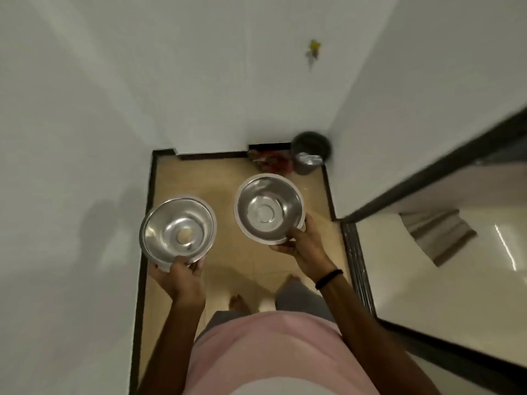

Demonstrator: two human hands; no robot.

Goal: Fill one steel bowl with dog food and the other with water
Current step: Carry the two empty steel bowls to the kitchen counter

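I hold two steel bowls in the air above a tan tiled floor. My left hand [178, 276] grips the near rim of the left steel bowl [177, 230], which has nothing in it. My right hand [306, 248] grips the near right rim of the right steel bowl [269, 208], which is also bare inside. Both bowls face up and sit roughly level, apart from each other. No dog food or water is in view.
A narrow corridor has white walls left, ahead and right. A dark mesh bin [310, 152] stands in the far right corner, with a red packet [271, 161] on the floor beside it. A dark-framed doorway [359, 266] opens on the right.
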